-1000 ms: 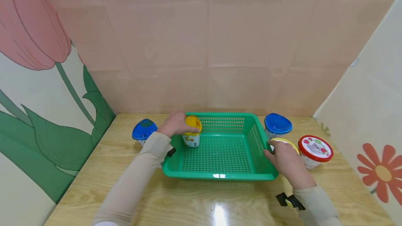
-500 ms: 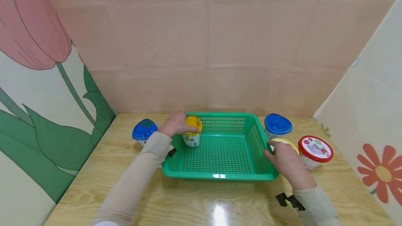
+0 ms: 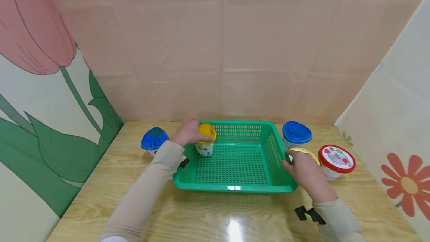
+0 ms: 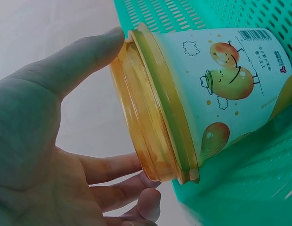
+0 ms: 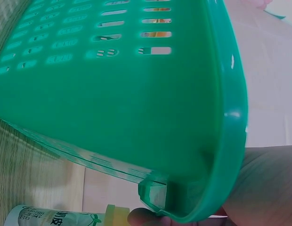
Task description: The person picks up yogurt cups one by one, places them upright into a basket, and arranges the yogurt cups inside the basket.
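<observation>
My left hand (image 3: 188, 133) holds a cup with a clear yellow lid (image 3: 205, 148) at the left end of the green plastic basket (image 3: 215, 188). In the left wrist view, thumb and fingers span the lid of this cup (image 4: 221, 94), whose white side carries cartoon mangoes. My right hand (image 3: 308, 176) grips the basket's right rim. Seen from the right wrist, the basket's end wall (image 5: 136, 108) fills most of the picture, and fingertips (image 5: 148, 217) show under its rim. A tub with a yellow-edged lid (image 3: 313, 156) is partly hidden behind the right hand.
On the wooden table (image 3: 215, 219), a blue-lidded tub (image 3: 297, 133) and a red-lidded tub (image 3: 337, 160) stand right of the basket. Left of it is another blue-lidded tub (image 3: 154, 139), close to the left forearm. A draped wall (image 3: 221, 47) rises directly behind the table.
</observation>
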